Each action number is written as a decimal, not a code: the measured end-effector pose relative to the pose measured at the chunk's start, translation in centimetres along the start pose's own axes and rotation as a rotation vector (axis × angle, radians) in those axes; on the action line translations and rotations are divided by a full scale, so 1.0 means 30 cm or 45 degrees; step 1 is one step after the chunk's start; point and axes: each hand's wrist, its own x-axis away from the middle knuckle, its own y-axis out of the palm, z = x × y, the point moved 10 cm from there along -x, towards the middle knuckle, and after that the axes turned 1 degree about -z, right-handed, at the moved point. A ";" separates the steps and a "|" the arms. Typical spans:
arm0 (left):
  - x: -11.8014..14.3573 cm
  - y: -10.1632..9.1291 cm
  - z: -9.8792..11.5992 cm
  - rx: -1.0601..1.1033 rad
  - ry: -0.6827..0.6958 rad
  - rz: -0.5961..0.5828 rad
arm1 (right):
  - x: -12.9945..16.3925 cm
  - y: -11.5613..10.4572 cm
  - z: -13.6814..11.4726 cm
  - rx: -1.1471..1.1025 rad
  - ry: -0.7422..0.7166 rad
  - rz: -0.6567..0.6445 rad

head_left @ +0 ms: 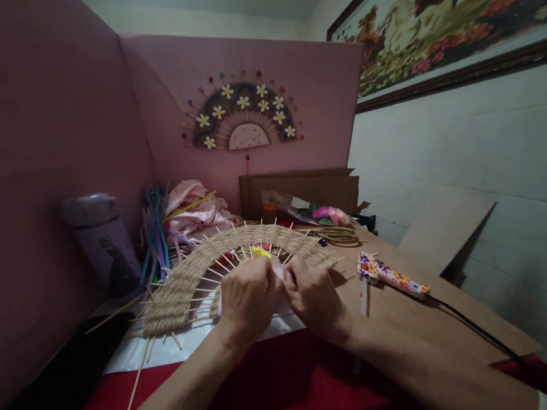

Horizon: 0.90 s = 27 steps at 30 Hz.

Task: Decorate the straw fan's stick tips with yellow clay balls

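Observation:
My left hand and my right hand meet at the middle of the table, both with fingers pinched. Between them they hold a thin whitish piece; whether it is cloth, paper or plastic I cannot tell. Just behind the left fingers shows something small and yellow. A woven straw fan frame with thin sticks poking out arches around and behind both hands. White sheet material lies beneath the fan. My hands hide the middle of the fan's base.
A flowered glue gun with a black cord lies right on brown board. Scissors and a plastic bag lie behind. At the left stand a purple bottle, coloured strips and pink cloth. A decorated fan hangs behind.

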 end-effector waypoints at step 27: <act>0.007 0.024 -0.069 0.534 -0.255 -0.066 | -0.017 -0.027 0.024 -0.695 0.016 0.001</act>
